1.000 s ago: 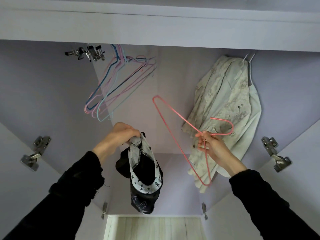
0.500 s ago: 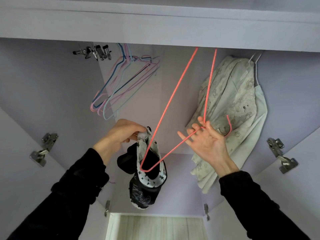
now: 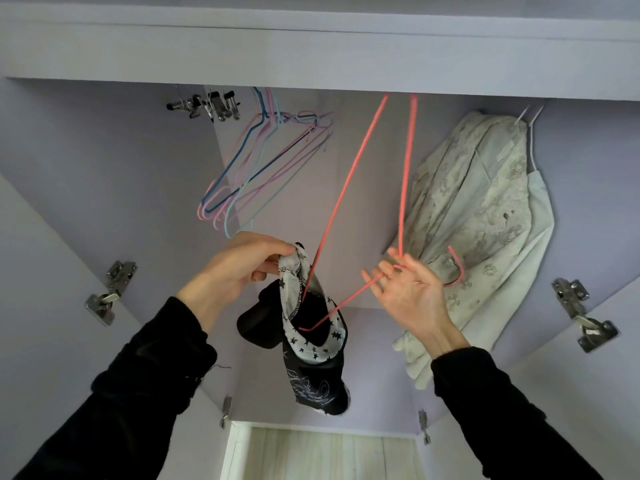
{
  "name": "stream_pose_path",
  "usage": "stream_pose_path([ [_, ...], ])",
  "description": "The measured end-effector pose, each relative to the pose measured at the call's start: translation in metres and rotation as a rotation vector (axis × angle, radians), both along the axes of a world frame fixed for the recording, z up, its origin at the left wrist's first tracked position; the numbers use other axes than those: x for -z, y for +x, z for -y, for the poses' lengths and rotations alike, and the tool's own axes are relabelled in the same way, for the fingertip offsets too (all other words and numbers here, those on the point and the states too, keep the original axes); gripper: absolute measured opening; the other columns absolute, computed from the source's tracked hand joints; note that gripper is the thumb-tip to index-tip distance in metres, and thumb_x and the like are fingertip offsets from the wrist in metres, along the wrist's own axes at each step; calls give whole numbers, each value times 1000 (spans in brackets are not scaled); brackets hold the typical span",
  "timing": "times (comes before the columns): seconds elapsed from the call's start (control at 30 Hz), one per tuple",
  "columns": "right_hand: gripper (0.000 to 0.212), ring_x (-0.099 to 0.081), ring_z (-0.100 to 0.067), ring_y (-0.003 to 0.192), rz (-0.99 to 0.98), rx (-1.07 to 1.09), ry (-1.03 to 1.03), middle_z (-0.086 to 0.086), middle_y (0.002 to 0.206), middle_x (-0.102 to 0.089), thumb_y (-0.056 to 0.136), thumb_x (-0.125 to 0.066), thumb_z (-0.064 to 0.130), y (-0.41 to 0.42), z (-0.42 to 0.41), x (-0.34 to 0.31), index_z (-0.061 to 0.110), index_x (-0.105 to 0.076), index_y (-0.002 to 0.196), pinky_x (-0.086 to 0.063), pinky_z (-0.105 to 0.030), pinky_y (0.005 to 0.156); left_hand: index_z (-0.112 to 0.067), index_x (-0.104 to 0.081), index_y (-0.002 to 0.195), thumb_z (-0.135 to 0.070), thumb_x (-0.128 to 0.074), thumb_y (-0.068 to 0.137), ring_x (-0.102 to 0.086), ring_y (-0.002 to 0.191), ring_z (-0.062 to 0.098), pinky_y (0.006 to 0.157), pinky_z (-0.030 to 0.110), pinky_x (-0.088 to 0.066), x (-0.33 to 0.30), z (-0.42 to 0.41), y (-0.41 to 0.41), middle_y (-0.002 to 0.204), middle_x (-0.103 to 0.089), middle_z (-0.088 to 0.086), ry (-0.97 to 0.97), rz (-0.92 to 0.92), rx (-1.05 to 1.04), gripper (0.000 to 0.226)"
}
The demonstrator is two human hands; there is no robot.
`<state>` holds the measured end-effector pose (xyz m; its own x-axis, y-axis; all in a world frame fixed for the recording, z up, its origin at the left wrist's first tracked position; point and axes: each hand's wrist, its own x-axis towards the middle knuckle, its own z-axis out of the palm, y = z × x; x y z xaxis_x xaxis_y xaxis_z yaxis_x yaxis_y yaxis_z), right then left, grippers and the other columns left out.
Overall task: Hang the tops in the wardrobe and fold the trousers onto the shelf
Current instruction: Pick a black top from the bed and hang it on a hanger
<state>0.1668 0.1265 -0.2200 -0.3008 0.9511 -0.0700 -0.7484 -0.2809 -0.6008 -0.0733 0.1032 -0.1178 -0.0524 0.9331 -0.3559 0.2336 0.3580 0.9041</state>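
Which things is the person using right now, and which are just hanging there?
In use:
- black top with white star-print collar, gripped by the left hand
- coral wire hanger, one corner inside the collar, held by the right hand

Just hanging:
- bunch of empty pastel wire hangers
- cream floral blouse
- metal clips

We see the left hand (image 3: 239, 268) pinching the star-printed neckline of a black top (image 3: 311, 348), while the right hand (image 3: 408, 292) holds a coral wire hanger (image 3: 346, 188) in spread fingers, one corner poked into the neck opening. Empty hangers (image 3: 263, 161) and a pale floral garment (image 3: 485, 216) hang in the lilac wardrobe (image 3: 104, 161).
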Motion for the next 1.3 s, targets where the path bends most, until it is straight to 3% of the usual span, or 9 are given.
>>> stream_pose_path([
  [0.13, 28, -50, -16, 64, 267, -113, -33, -1, 60, -54, 41, -87, 24, -11, 10, 26, 12, -68, 57, -39, -28, 83, -10, -64, 73, -7, -60, 83, -48, 37, 4, 51, 23, -22, -5, -4, -8, 53, -57, -3, -3, 58, -21, 11],
  [0.3, 38, -53, -11, 70, 732, -81, 54, 4, 61, -62, 91, -35, -4, 6, 6, 31, 5, -62, 66, -37, -24, 77, -12, -63, 70, -7, -62, 83, -44, 44, 8, 46, 20, -22, 4, -8, -35, 54, -52, -2, 42, -164, -153, 14],
  [0.43, 28, -56, -3, 74, 1081, -118, 203, 7, 68, -63, 94, -44, 2, 11, -3, 11, 2, -59, 70, -38, -15, 75, -7, -61, 64, 3, -62, 81, -44, 36, 3, 38, 10, -31, 20, -10, -47, 37, -48, -9, 117, -329, -199, 19],
  [0.6, 22, -61, -25, 77, 1473, -220, 388, -16, 82, -67, 92, -55, 15, -9, -14, -21, 17, -73, 79, -49, -34, 86, -13, -61, 69, -7, -65, 85, -52, 62, 16, 58, 19, -31, 34, -14, -46, 61, -57, 2, 231, -639, -73, 18],
  [0.67, 24, -56, -21, 71, 1595, -300, 484, -7, 72, -62, 95, -52, 22, -20, -16, -40, 11, -72, 90, -43, -17, 69, -13, -65, 75, -9, -65, 85, -54, 70, 16, 59, 14, -30, 37, -14, -37, 68, -59, 1, 253, -700, 15, 11],
  [0.93, 29, -35, -15, 56, 1525, -239, 595, -3, 61, -43, 96, -50, 30, -39, -25, -83, 16, -71, 80, -28, -17, 48, -20, -67, 66, -29, -61, 89, -51, 73, 20, 70, 29, -38, 48, -13, -27, 68, -56, -5, 344, -740, 314, 25],
  [1.07, 29, -35, -12, 54, 1504, -251, 593, 0, 60, -40, 96, -50, 31, -35, -27, -84, 17, -70, 80, -27, -16, 47, -14, -75, 94, -23, -67, 86, -59, 88, 22, 82, 30, -43, 52, -13, -30, 92, -67, 3, 427, -773, 398, 15],
  [1.2, 12, -49, 5, 65, 1447, -244, 580, 8, 79, -58, 90, -61, 25, -23, -25, -77, 15, -68, 90, -37, -5, 63, -6, -75, 93, -10, -65, 86, -57, 81, 23, 72, 22, -35, 51, -11, -26, 80, -60, 3, 579, -755, 270, 12],
  [1.3, 28, -57, -4, 91, 1540, -208, 543, 6, 97, -63, 83, -71, 22, 5, -30, -52, 17, -65, 110, -40, -9, 81, -5, -75, 92, -6, -65, 86, -50, 71, 19, 64, 19, -28, 50, -10, -33, 70, -52, -2, 624, -753, 209, 12],
])
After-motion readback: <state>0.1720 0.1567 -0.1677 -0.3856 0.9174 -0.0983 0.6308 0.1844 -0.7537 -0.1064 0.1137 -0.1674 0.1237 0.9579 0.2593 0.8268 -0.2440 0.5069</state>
